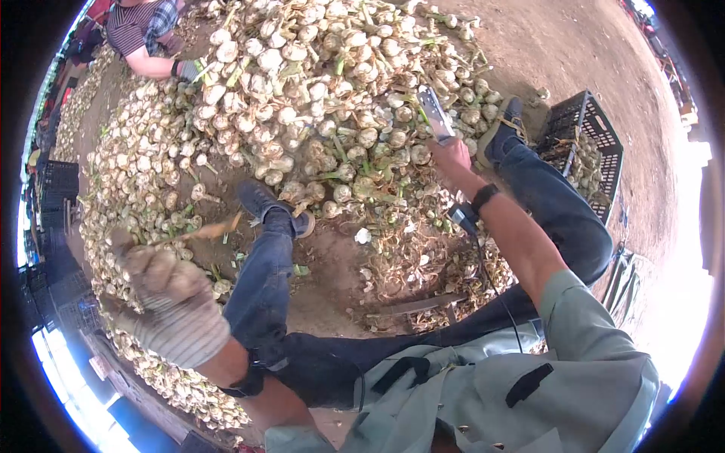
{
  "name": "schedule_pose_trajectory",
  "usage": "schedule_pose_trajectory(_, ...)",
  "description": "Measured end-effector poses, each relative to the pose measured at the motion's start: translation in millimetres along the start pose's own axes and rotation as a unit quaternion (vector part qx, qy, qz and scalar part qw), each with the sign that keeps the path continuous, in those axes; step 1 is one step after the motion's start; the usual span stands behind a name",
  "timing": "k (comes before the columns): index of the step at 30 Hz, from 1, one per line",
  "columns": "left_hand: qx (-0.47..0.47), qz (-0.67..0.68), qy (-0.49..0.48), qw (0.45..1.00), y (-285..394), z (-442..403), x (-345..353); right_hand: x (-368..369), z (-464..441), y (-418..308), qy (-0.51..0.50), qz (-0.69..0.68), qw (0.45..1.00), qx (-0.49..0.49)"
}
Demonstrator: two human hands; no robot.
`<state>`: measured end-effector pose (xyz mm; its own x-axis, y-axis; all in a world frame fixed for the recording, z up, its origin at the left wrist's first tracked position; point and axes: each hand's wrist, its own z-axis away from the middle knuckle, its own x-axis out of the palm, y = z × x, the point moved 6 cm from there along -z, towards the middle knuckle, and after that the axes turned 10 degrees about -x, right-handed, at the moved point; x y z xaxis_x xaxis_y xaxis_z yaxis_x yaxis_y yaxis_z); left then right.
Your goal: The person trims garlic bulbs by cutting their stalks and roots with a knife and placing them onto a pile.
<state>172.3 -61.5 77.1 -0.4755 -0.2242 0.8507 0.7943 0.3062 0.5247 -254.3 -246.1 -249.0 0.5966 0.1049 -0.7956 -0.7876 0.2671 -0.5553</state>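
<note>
"Left side?"
"Gloved left hand [166,302], blurred, fingers part-curled; can't tell whether it holds anything."
"Middle?"
"One shoe [260,200] beside the garlic pile [302,83]."
"Right?"
"Metal tool [435,113], the right hand [451,156] closed around it; other shoe [504,130] between pile and crate [560,119]."

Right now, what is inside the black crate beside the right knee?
Garlic bulbs show inside the crate; what lies beneath the top ones is covered and cannot be seen.

Off-white garlic bulbs [287,115] — many with stalks attached — lie in a wide heap. A flat, shiny metal tool [436,113] slants over them; a tan stalk [214,229], partly blurred, tilts farther left.
</note>
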Motion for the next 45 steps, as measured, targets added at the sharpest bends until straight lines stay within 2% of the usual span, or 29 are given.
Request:
schedule_pose_trajectory(1, -0.045, -0.021, -0.038, 0.998, -10, -2, 6, 7, -7, 6, -0.008, 0.001, 1.0, 0.015)
schedule_pose_trajectory(2, -0.042, -0.023, -0.036, 0.998, -15, -6, 3, 14, -12, 13, -0.015, 0.002, 0.999, 0.03)
schedule_pose_trajectory(3, -0.087, -0.031, -0.073, 0.993, -27, -10, 1, 19, -11, 19, 0.037, -0.056, 0.998, 0.021)
schedule_pose_trajectory(4, -0.133, -0.038, -0.109, 0.984, -38, -9, 3, 24, -9, 28, 0.035, -0.056, 0.998, 0.02)
schedule_pose_trajectory(5, -0.12, -0.089, 0.027, 0.988, -48, -3, -2, 25, 2, 33, 0.035, -0.169, 0.985, 0.02)
schedule_pose_trajectory(6, -0.121, -0.088, 0.027, 0.988, -64, 3, 7, 24, 17, 38, 0.037, -0.282, 0.959, 0.02)
schedule_pose_trajectory(8, -0.149, -0.197, 0.171, 0.954, -91, 12, 7, -14, 65, -2, 0.015, -0.41, 0.911, 0.049)
schedule_pose_trajectory(9, -0.219, -0.212, 0.122, 0.945, -109, 14, 6, -27, 82, -11, 0.012, -0.452, 0.89, 0.054)
schedule_pose_trajectory(10, -0.286, -0.227, 0.071, 0.928, -129, 18, 2, -55, 112, -38, -0.051, -0.439, 0.895, 0.054)
schedule_pose_trajectory(12, -0.361, -0.239, 0.075, 0.898, -169, 29, -3, -88, 148, -67, -0.016, -0.448, 0.894, -0.005)
schedule_pose_trajectory(14, -0.377, -0.249, 0.057, 0.89, -210, 40, -12, -125, 197, -108, -0.025, -0.411, 0.906, -0.1)
schedule_pose_trajectory(16, -0.407, -0.272, 0.024, 0.872, -243, 58, -22, -125, 234, -111, -0.047, -0.432, 0.9, -0.044)
schedule_pose_trajectory(17, -0.411, -0.241, 0.013, 0.879, -247, 68, -13, -119, 248, -114, -0.029, -0.381, 0.913, -0.142)
schedule_pose_trajectory(18, -0.311, -0.213, -0.048, 0.925, -247, 65, -3, -120, 261, -126, -0.008, -0.324, 0.916, -0.237)
schedule_pose_trajectory(19, -0.319, -0.226, -0.046, 0.919, -245, 71, -10, -130, 276, -131, -0.028, -0.305, 0.907, -0.289)
schedule_pose_trajectory(20, -0.328, -0.24, -0.043, 0.913, -233, 76, -2, -132, 282, -130, -0.048, -0.311, 0.898, -0.306)
schedule_pose_trajectory(21, -0.328, -0.242, -0.048, 0.912, -226, 78, 1, -133, 284, -124, -0.068, -0.334, 0.904, -0.259)
schedule_pose_trajectory(22, -0.273, -0.311, -0.094, 0.906, -216, 75, 8, -137, 286, -121, -0.09, -0.356, 0.905, -0.214)
schedule_pose_trajectory(23, -0.214, -0.376, -0.138, 0.891, -204, 73, 17, -149, 286, -125, -0.088, -0.324, 0.908, -0.249)
schedule_pose_trajectory(26, -0.209, -0.431, -0.244, 0.844, -191, 76, 30, -171, 280, -136, -0.067, -0.282, 0.91, -0.295)
schedule_pose_trajectory(28, -0.265, -0.39, -0.242, 0.848, -210, 77, 0, -174, 282, -144, -0.087, -0.124, 0.912, -0.382)
schedule_pose_trajectory(30, -0.027, -0.611, -0.35, 0.709, -184, 93, 50, -168, 281, -143, -0.107, -0.108, 0.917, -0.368)
schedule_pose_trajectory(31, 0.066, -0.649, -0.391, 0.649, -182, 97, 47, -163, 282, -144, -0.138, -0.094, 0.917, -0.362)
schedule_pose_trajectory(34, 0.088, -0.665, -0.401, 0.623, -173, 95, 42, -160, 285, -150, -0.175, -0.066, 0.916, -0.355)
schedule_pose_trajectory(36, 0.06, -0.676, -0.41, 0.61, -176, 98, 25, -163, 290, -158, -0.195, -0.09, 0.903, -0.373)
schedule_pose_trajectory(38, 0.336, -0.717, -0.445, 0.418, -178, 120, 9, -167, 295, -167, -0.195, -0.094, 0.895, -0.389)
schedule_pose_trajectory(39, 0.228, -0.697, -0.448, 0.511, -181, 113, -5, -166, 295, -170, -0.203, -0.107, 0.893, -0.387)
schedule_pose_trajectory(44, 0.127, -0.707, -0.405, 0.566, -178, 113, -35, -155, 287, -165, -0.237, -0.123, 0.885, -0.381)
schedule_pose_trajectory(45, 0.05, -0.712, -0.367, 0.597, -177, 110, -41, -155, 286, -165, -0.239, -0.125, 0.885, -0.379)
